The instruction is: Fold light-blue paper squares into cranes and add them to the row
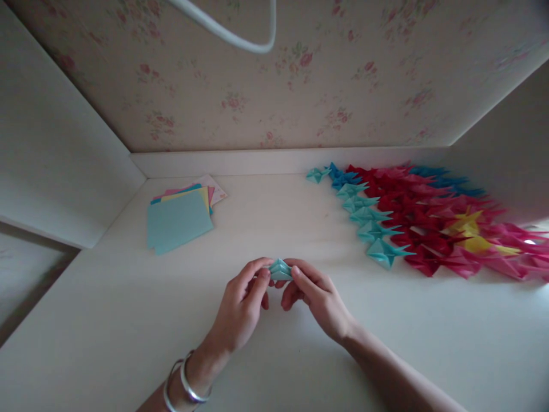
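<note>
Between my two hands is a small light-teal folded paper piece (281, 269), with layered, pointed folds facing up. My left hand (246, 300) pinches its left end between thumb and fingers, and two silver bangles (189, 380) circle that wrist. The right end is pinched the same way by my right hand (316, 297). Both hands hold the piece just over the white table (283, 355). Fingertips hide the ends and underside of the paper.
Sheets of coloured paper (180, 220) lie stacked at the left, teal uppermost. Rows of folded paper cranes (429, 223) in red, pink, blue, yellow and teal fill the right side. A white cable (231, 37) hangs before the floral wall (240, 103); a white panel (55, 126) stands left.
</note>
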{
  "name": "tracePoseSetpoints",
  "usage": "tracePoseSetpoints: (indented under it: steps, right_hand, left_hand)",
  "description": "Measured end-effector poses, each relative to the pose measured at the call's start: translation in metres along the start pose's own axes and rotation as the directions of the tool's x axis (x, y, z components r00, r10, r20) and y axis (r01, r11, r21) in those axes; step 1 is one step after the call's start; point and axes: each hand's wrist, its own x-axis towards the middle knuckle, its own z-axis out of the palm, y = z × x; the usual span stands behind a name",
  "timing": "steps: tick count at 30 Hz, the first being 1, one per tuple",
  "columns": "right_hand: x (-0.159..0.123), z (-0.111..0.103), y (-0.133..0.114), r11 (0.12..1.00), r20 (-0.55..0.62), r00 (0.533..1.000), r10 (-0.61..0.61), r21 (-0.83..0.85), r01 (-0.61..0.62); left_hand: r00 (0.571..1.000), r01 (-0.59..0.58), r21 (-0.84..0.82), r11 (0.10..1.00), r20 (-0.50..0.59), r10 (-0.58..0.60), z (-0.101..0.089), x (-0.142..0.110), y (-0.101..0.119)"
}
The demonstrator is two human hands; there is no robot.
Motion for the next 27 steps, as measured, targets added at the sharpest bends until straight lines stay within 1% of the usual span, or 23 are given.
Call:
tracePoseSetpoints:
  steps: [2,4,7,9,12,13,15,17,19,21,23,25,27]
  right_hand:
    - [0.001,-0.001,0.001,0.999,-0.049,0.999,0.004,0.037,-0.002]
    - [0.002,-0.002,0.002,1.0,-0.096,0.995,-0.023,0.01,0.024]
    - [0.002,-0.004,0.006,0.984,-0.126,0.985,-0.114,-0.148,0.095]
    - [0.002,-0.007,0.01,0.951,-0.115,0.977,-0.179,-0.276,0.142]
    - [0.002,-0.01,0.013,0.9,-0.043,0.967,-0.249,-0.38,0.215]
    - [0.002,-0.01,0.012,0.877,-0.015,0.962,-0.272,-0.416,0.241]
    - [0.003,-0.011,0.01,0.805,0.027,0.944,-0.329,-0.515,0.295]
    - [0.004,-0.011,0.007,0.717,0.039,0.915,-0.401,-0.608,0.34]
    - [0.005,-0.011,0.005,0.653,0.046,0.883,-0.468,-0.655,0.381]
    - [0.006,-0.01,0.004,0.626,0.047,0.861,-0.506,-0.668,0.404]
    - [0.007,-0.011,0.003,0.628,0.026,0.853,-0.521,-0.666,0.404]
    - [0.007,-0.011,0.003,0.659,-0.029,0.854,-0.52,-0.649,0.379]
    - [0.007,-0.012,0.002,0.715,-0.093,0.868,-0.488,-0.613,0.337]
  left_hand:
    - [1.0,-0.005,-0.008,1.0,-0.018,0.005,-0.001,0.0,-0.001]
    - [0.999,-0.03,0.039,0.999,-0.018,0.031,-0.002,0.0,-0.001]
    - [0.993,-0.114,0.161,0.98,-0.005,0.116,-0.003,0.002,0.0]
    - [0.983,-0.175,0.205,0.963,-0.01,0.181,-0.004,0.004,-0.001]
    - [0.967,-0.247,0.236,0.94,-0.008,0.256,-0.006,0.007,-0.005]
    - [0.961,-0.268,0.252,0.93,-0.005,0.278,-0.007,0.007,-0.006]
    - [0.945,-0.311,0.292,0.905,-0.003,0.326,-0.008,0.008,-0.008]
    - [0.928,-0.349,0.323,0.88,-0.01,0.372,-0.009,0.009,-0.01]
    - [0.92,-0.361,0.326,0.874,-0.031,0.392,-0.009,0.01,-0.01]
    - [0.931,-0.33,0.296,0.896,-0.055,0.361,-0.008,0.011,-0.011]
    - [0.954,-0.26,0.222,0.94,-0.093,0.285,-0.008,0.012,-0.011]
    - [0.974,-0.168,0.089,0.982,-0.142,0.179,-0.009,0.013,-0.012]
    - [0.981,-0.083,-0.023,0.996,-0.178,0.078,-0.01,0.014,-0.011]
